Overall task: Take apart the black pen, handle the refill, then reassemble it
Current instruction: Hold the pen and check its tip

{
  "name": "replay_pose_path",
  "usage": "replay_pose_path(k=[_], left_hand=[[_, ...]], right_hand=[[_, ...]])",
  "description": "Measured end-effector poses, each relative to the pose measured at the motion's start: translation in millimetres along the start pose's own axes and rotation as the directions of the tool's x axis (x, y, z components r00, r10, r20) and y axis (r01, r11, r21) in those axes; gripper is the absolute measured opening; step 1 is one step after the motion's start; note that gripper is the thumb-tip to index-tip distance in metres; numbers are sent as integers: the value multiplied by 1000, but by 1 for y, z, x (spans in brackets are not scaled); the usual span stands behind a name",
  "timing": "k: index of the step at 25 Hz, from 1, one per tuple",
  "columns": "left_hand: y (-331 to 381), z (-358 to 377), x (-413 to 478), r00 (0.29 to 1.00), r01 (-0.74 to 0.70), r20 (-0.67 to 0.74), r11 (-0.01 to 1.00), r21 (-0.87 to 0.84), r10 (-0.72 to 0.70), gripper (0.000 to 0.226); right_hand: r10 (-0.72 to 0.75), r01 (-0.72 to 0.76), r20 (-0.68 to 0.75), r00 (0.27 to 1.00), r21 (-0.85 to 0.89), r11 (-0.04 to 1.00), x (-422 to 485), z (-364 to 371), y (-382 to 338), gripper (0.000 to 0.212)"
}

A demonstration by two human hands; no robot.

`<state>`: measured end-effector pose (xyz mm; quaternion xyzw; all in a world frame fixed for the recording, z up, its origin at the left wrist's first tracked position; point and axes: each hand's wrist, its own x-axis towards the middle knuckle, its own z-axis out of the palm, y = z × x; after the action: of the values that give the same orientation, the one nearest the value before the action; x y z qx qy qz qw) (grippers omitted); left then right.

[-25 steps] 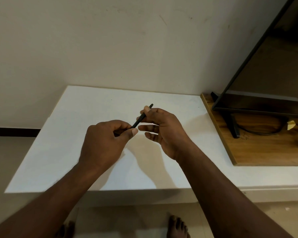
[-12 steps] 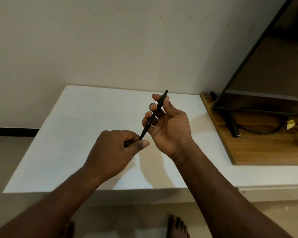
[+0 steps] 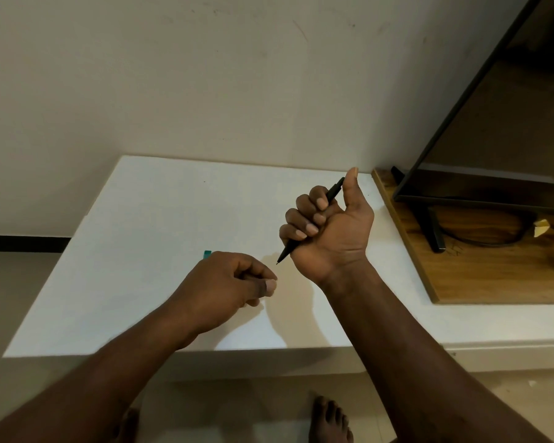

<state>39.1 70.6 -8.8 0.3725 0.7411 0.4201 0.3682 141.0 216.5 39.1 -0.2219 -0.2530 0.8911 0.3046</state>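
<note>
White table [image 3: 147, 219] runs across mid-frame, its far edge against a plain beige wall [image 3: 205, 91].

Pen [image 3: 334, 190]: slim, all black, matte, one piece as far as can be seen. It lies on a diagonal right of centre, with the fine tip pointing lower left and the blunt end upper right. It is held clear above the table, and only its two ends show outside the fist.

Right hand [image 3: 330, 225]: palm side toward the camera. The four fingers [image 3: 304, 219] are curled tight round the pen's middle. The thumb is straight and lies alongside the pen's upper end.

Left hand [image 3: 224, 286]: lower left of the pen tip, near it but not touching. The back of the hand faces the camera, the fingers are curled in, and the thumb is pressed to the side of the forefinger. Cannot tell whether anything is pinched inside. A small teal bit [image 3: 207, 254] shows just past the knuckles. Cannot tell whether it is held or lying on the table.

Edges and room: open white top spreads left of and above both hands to the far edge. The table's left edge slants toward lower left, and its near edge runs under the forearms. Right of the right hand, a wooden board [image 3: 493, 276] lies on the table, its left edge near the wrist. On the board stands a dark screen [image 3: 493, 139] on a black foot [image 3: 434, 231], with a cable [image 3: 493, 241] looping behind it.

Room: pale floor [image 3: 20, 282] at lower left, with a black skirting strip [image 3: 23, 243] at the base of the wall. One bare foot [image 3: 330, 420] shows at the bottom edge, below the table.
</note>
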Motion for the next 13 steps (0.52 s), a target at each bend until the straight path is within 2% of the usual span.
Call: replay_pose_path(k=[4, 13], left_hand=[[1, -3, 0, 999, 39, -10, 992, -120, -41, 5], [3, -3, 0, 999, 51, 12, 980, -194, -49, 11]], right_hand=[[19, -19, -6, 1000, 5, 1000, -2, 1, -1, 64], [16, -16, -33, 999, -1, 1000, -1, 1, 0, 55]])
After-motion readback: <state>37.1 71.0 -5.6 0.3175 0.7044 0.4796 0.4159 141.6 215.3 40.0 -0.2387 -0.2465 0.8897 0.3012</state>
